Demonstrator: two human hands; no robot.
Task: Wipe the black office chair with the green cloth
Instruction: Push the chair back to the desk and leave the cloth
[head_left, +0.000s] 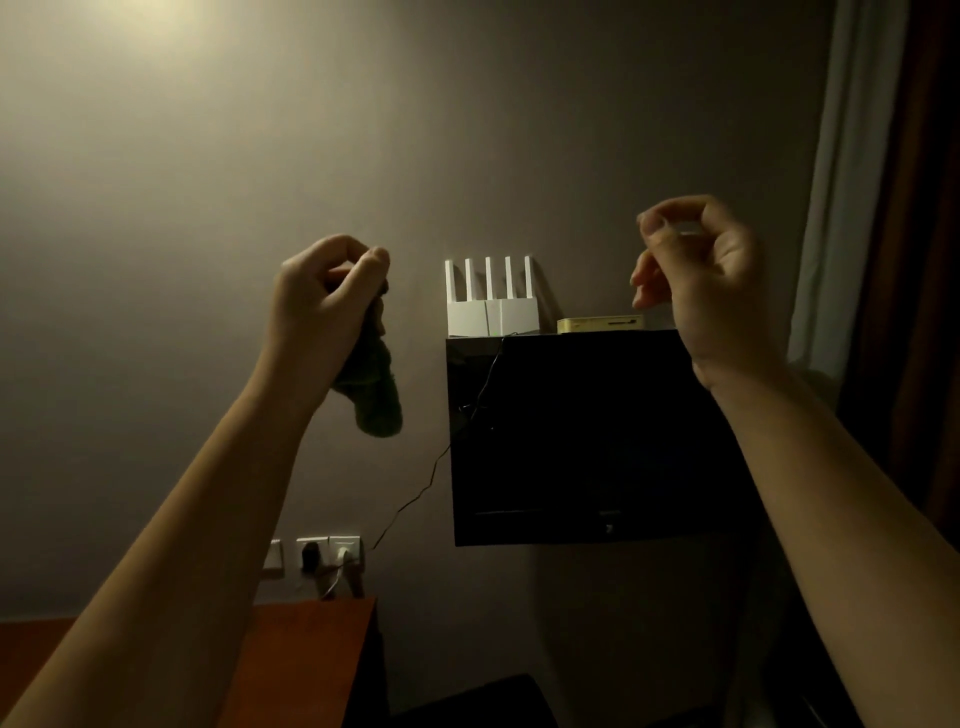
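Both my arms are raised in front of the wall in a dim room. My left hand (327, 296) grips the dark green cloth (376, 395), which hangs bunched below my fingers. My right hand (696, 275) is held up at the same height, apart from the cloth, with its fingers loosely curled and nothing in them. A dark shape (483, 701) sits at the bottom edge; I cannot tell whether it is the black office chair.
A black wall-mounted screen (571, 441) hangs between my arms, with a white router (488, 306) and a yellowish box (597, 323) on top. Wall sockets (327, 553) with cables sit above a wooden desk (301, 649). A curtain (857, 208) hangs at the right.
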